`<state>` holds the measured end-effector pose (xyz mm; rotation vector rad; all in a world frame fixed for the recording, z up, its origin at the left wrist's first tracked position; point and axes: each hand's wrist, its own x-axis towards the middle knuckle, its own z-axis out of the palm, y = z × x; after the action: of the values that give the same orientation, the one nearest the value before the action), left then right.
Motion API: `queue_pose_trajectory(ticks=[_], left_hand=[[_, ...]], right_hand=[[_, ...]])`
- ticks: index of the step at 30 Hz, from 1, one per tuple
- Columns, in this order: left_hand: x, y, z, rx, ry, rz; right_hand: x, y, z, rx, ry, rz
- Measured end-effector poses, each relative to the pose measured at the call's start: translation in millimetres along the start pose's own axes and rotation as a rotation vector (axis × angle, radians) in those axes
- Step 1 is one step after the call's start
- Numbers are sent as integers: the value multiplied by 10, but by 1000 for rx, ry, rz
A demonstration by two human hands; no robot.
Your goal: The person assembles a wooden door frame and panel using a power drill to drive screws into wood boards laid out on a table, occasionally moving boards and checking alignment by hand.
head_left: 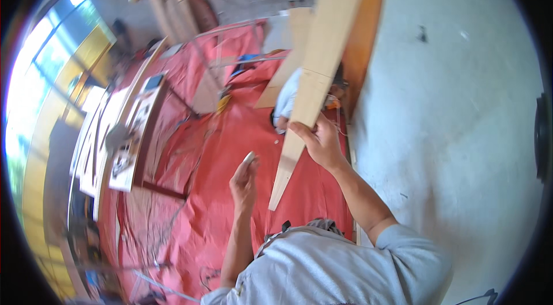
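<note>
A long, pale wooden board (318, 51) slants up in front of me, its narrow end low near my waist and its far end running out past the top edge. A thin dark line crosses it partway along. My right hand (324, 142) is closed on the board's right edge, thumb over its face. Left of the board, apart from it, my left hand (244, 183) is raised with fingers pinched. Something small and whitish (249, 157) shows at its fingertips, too blurred to name.
Red sheeting (222, 155) covers the floor, with cables lying on it. A workbench (141, 138) with scattered items stands left. Behind the board crouches another person (288, 96), partly hidden. An orange-brown panel (367, 34) leans by the pale wall (449, 103) at right.
</note>
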<state>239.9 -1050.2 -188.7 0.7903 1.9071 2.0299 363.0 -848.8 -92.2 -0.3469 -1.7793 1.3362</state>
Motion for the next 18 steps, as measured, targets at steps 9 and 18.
queue_pose_trajectory(ticks=[9,18], left_hand=[[-321,215,-202,43,245,-21],[-618,234,-1108,189,358,-166]], right_hand=[[-907,-140,1088,239,-54,59],[-1450,-240,1473,147,-359,242]])
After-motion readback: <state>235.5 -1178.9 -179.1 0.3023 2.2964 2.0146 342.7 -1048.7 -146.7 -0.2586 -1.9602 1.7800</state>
